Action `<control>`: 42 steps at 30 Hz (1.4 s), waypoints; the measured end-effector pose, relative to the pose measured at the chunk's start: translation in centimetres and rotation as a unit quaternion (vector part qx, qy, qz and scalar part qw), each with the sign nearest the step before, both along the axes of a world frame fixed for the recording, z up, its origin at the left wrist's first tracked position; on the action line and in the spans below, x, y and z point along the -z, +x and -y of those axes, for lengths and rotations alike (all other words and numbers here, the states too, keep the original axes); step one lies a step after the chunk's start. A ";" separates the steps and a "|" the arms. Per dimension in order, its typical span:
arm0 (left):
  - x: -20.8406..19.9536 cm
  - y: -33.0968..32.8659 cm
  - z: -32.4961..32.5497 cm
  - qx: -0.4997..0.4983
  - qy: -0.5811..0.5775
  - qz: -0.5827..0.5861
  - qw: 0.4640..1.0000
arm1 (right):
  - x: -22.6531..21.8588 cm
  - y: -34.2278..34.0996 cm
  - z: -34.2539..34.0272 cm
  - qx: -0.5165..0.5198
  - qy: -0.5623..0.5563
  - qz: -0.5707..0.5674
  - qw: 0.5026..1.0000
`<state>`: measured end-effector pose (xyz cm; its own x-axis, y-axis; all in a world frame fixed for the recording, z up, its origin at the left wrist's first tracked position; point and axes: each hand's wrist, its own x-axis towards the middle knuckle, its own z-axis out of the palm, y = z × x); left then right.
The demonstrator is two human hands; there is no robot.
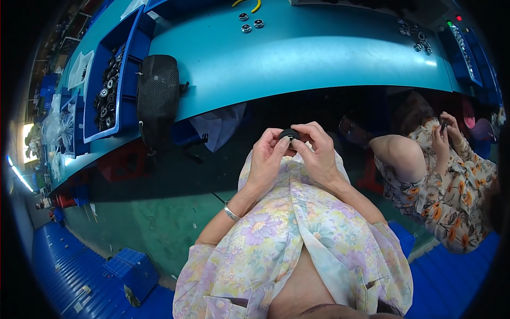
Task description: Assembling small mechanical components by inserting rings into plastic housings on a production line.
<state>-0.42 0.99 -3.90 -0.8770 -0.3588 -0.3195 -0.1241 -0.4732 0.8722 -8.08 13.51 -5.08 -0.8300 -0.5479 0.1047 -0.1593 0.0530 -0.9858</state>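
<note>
Above my lap, a small round black part [288, 133] sits between my two hands; it looks like a little wheel, though my fingers cover much of it. My left hand [265, 157] is closed on its left side, thumb pressed to the near face. From the other side my right hand [319, 154] grips the same part with thumb and fingers. Both thumb tips nearly meet at its near edge, where a small pale or shiny spot shows. A silver bangle [231, 211] circles my left wrist.
Ahead lies a blue-green table [297, 64] with a few silver-black round parts [245, 28]. At left stand a blue bin [133, 69] of black wheel-like parts and a black mesh bag [158, 87]. A co-worker's hands [443, 133] hold something dark at right. Silver parts [417, 40] lie far right.
</note>
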 end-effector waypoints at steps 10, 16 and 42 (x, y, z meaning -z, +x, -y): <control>-1.2 0.5 0.9 0.116 -0.273 0.012 0.955 | -1.3 -0.3 -0.7 -0.078 -0.008 -0.017 0.997; -0.3 1.0 0.1 0.078 -0.400 0.038 0.912 | -0.5 0.3 -0.5 -0.071 0.023 -0.025 0.997; -1.2 0.3 1.1 0.093 -0.052 0.047 0.993 | 0.0 -0.3 -0.9 -0.080 -0.018 -0.023 0.996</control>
<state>-0.09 -0.15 -2.65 -0.8991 -0.2299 -0.3725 -0.2837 -0.3419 0.8959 -8.41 14.37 -5.09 -0.7261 -0.6682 0.1622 -0.2071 -0.0123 -0.9782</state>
